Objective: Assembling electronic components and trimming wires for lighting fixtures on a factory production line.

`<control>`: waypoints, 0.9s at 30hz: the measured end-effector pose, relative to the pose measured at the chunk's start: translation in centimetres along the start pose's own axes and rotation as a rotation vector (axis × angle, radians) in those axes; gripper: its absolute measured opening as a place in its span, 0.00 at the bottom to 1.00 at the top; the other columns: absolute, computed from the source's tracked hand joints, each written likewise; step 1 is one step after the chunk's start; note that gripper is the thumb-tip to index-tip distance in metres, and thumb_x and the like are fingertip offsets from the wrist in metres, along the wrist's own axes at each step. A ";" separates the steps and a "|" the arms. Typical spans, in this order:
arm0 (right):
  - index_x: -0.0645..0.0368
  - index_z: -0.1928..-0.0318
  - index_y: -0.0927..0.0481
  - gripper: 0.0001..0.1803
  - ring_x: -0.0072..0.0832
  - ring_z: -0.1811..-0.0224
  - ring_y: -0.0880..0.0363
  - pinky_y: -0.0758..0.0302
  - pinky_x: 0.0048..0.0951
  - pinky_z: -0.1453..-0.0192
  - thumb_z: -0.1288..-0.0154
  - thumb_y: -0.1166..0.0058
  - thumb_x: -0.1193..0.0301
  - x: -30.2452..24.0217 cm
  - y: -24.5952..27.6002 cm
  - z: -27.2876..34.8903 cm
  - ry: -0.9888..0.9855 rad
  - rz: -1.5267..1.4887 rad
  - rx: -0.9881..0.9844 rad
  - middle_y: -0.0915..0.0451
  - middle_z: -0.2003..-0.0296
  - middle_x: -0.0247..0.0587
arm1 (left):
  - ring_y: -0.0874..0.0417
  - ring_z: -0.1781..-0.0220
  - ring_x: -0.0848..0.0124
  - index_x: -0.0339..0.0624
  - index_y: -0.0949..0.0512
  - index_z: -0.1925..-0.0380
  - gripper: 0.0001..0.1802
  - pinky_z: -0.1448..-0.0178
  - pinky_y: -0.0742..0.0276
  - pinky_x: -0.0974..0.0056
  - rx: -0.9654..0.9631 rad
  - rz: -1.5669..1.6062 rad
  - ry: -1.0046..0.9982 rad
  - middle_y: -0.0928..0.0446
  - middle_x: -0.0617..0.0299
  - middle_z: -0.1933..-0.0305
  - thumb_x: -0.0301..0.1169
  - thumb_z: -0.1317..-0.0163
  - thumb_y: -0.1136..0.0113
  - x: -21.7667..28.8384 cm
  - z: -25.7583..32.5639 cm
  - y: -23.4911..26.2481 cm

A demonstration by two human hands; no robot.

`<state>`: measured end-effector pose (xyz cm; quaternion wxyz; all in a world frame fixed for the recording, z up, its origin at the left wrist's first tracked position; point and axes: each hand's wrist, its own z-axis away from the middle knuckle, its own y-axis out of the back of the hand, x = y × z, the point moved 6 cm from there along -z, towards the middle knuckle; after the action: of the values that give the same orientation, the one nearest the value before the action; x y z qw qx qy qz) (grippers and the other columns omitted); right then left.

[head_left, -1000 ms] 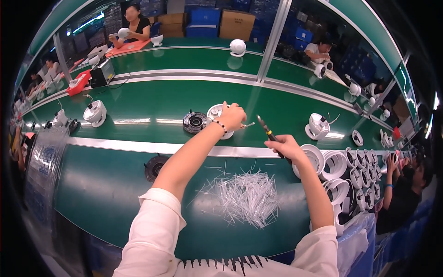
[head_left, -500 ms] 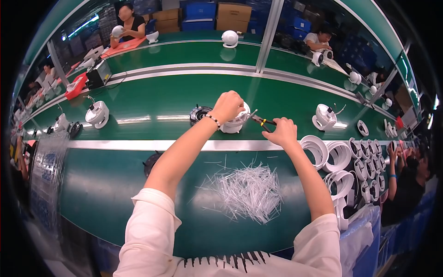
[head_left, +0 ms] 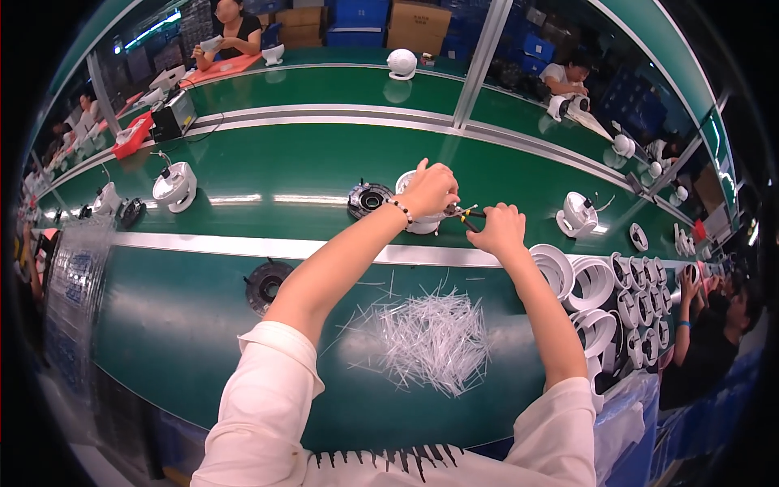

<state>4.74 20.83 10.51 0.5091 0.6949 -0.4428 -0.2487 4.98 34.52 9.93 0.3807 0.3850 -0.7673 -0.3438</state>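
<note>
In the head view, stacked blue crates (head_left: 361,12) and brown cardboard boxes (head_left: 418,24) stand far beyond both hands, at the back wall; a flat red package (head_left: 134,134) lies well off to the left of the left hand. The left hand (head_left: 428,188) is curled over a rounded white plastic housing (head_left: 422,221) that sits on the glossy green belt (head_left: 284,174), its fingers closed on the top. The right hand (head_left: 497,229), just beside it, grips small pliers with a yellow-and-black handle (head_left: 471,216), their tip pointing at the housing. A black ribbed ring part (head_left: 367,199) lies just left of the left hand. Below both hands, nearer the person, a loose heap of thin white plastic ties (head_left: 430,337) is spread out. Right of the right hand, smooth white rings (head_left: 592,284) stand in rows.
</note>
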 end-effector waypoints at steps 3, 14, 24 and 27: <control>0.59 0.79 0.21 0.16 0.36 0.69 0.26 0.31 0.35 0.66 0.68 0.39 0.61 0.8 -0.4 -0.3 -0.010 -0.048 -0.030 0.25 0.77 0.42 | 0.31 0.48 0.67 0.46 0.22 0.78 0.06 0.38 0.50 0.45 0.003 -0.001 0.007 0.24 0.61 0.64 0.35 0.55 0.40 0.3 0.0 0.0; 0.59 0.75 0.19 0.20 0.29 0.80 0.24 0.30 0.29 0.73 0.62 0.37 0.54 9.1 5.9 0.3 -0.324 -0.513 0.052 0.25 0.85 0.40 | 0.21 0.74 0.76 0.32 0.23 0.71 0.13 0.67 0.25 0.71 -0.327 0.814 0.184 0.22 0.60 0.77 0.34 0.44 0.46 1.7 4.1 3.4; 0.67 0.67 0.22 0.19 0.11 0.80 0.37 0.40 0.15 0.77 0.57 0.36 0.65 3.1 12.4 1.6 -0.100 -0.844 0.067 0.30 0.83 0.25 | 0.34 0.45 0.63 0.44 0.25 0.68 0.13 0.52 0.33 0.51 -0.127 -0.350 0.195 0.27 0.60 0.58 0.32 0.58 0.42 -7.5 9.8 -3.1; 0.69 0.65 0.24 0.18 0.12 0.77 0.34 0.37 0.14 0.74 0.57 0.36 0.72 3.7 12.3 2.8 -0.105 -0.992 0.037 0.29 0.79 0.27 | 0.31 0.48 0.66 0.44 0.25 0.74 0.06 0.51 0.35 0.52 -0.055 -0.285 0.097 0.25 0.63 0.65 0.26 0.55 0.47 -5.4 9.9 -3.0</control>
<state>-0.16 15.14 21.32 0.2941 0.8173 -0.0882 -0.4875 -0.22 40.07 1.03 0.3748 0.4957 -0.6759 -0.3961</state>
